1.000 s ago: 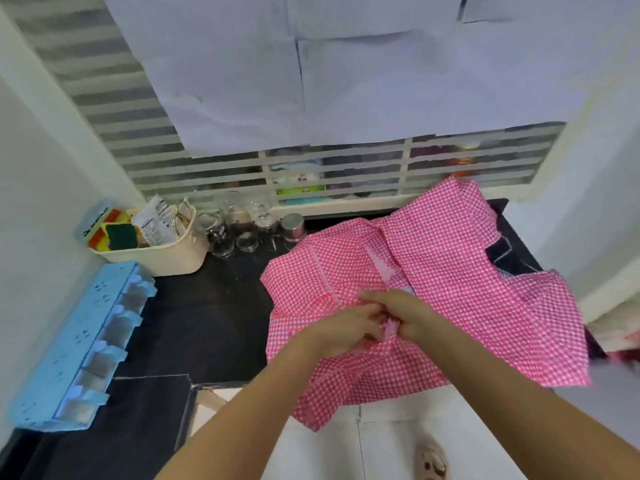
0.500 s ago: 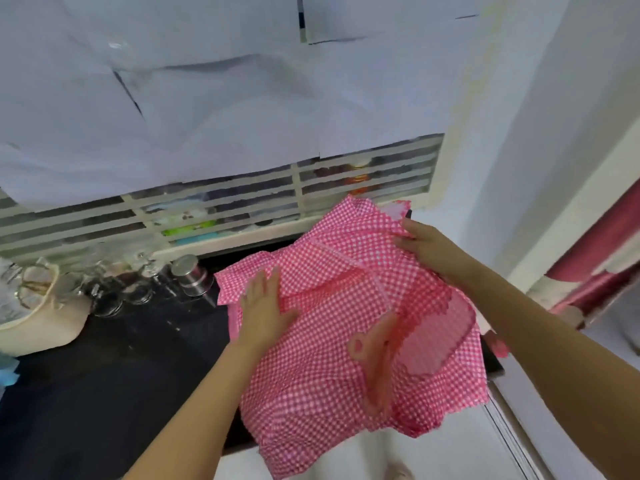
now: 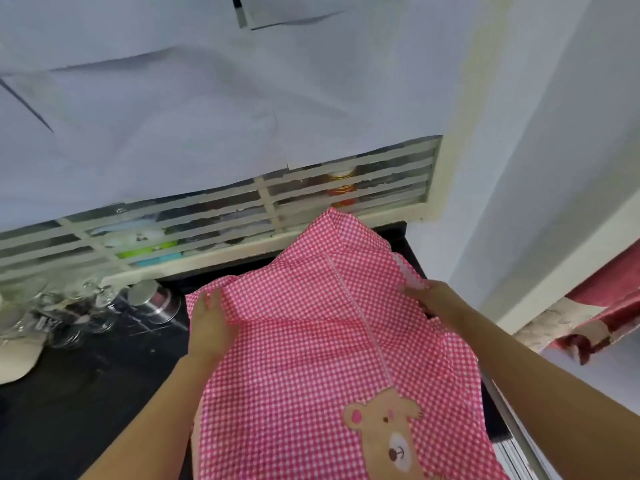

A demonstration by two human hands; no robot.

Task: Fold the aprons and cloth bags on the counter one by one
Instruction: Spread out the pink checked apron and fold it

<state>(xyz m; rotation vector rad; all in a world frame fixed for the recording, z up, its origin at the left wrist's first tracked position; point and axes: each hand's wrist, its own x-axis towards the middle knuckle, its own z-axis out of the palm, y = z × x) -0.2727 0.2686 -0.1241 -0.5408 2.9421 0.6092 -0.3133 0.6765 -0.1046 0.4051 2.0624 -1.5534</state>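
Note:
A pink-and-white checked apron [image 3: 311, 348] with a brown bear patch [image 3: 384, 427] lies spread over the right end of the black counter [image 3: 86, 393], its lower part hanging over the front edge. My left hand [image 3: 207, 327] rests flat on the apron's left edge, fingers straight. My right hand [image 3: 429, 299] pinches the apron's right edge near the wall, fingers curled into the fabric. The apron's far corner stands up in a peak against the window frame.
A steel tin [image 3: 152, 303] and several glass jars [image 3: 69, 320] stand at the back left of the counter, beside a cream basket [image 3: 17, 351]. A slatted window [image 3: 242, 209] covered with white paper runs behind. A white wall [image 3: 519, 202] and a red curtain [image 3: 609, 306] close the right side.
The apron has been turned and spread, so the bear patch now faces up. My left hand slid to the left edge; my right hand moved down along the right edge. The view shifted right.

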